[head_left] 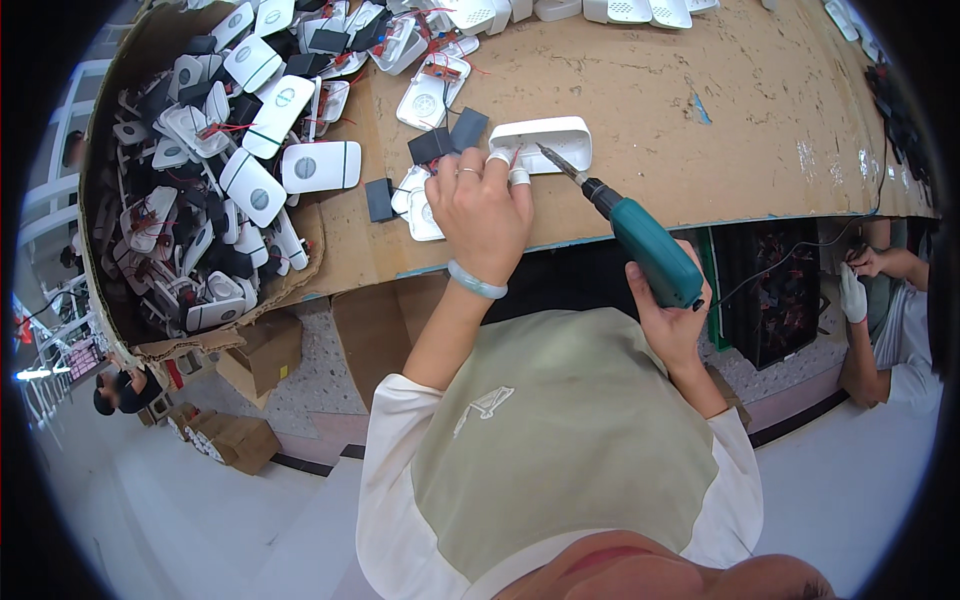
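A white, tray-like plastic housing (562, 130) lies near the table's front edge with its hollow side up. My left hand (482, 212) grips its left end, with white covers on some fingertips. In my right hand (668, 322) is a teal electric screwdriver (640, 238). Its thin bit reaches over the housing from the right; whether the tip touches anything I cannot tell. Beside my left hand lie a white round-patterned cover (424, 220) and dark rectangular blocks (380, 200). Just behind is another white cover (430, 98) with a small circuit board and thin wires.
A large cardboard box (300, 262) at the left is heaped with white casings, dark blocks and red wires. More white casings (630, 10) line the far edge. To the right, a black crate (768, 290) stands below the table, near another person's gloved hand (853, 293).
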